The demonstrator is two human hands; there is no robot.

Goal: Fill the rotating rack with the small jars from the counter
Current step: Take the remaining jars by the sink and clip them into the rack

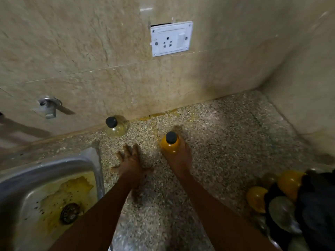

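Observation:
My right hand [178, 156] grips a small jar of yellow powder [169, 144] with a black lid, near the middle of the speckled counter [226, 142]. My left hand [129, 160] hovers over or rests on the counter to the jar's left, fingers spread and straight, holding nothing. A second small jar [114, 127], almost clear with a black lid, stands by the wall behind my left hand. The rotating rack [290, 205] sits at the lower right edge, blurred, with several yellow and clear jars in it.
A steel sink [45, 187] with yellow stains and a drain lies at the lower left. A tap fitting [49, 105] juts from the tiled wall above it. A white wall socket [171, 38] sits higher up. A side wall closes the counter on the right.

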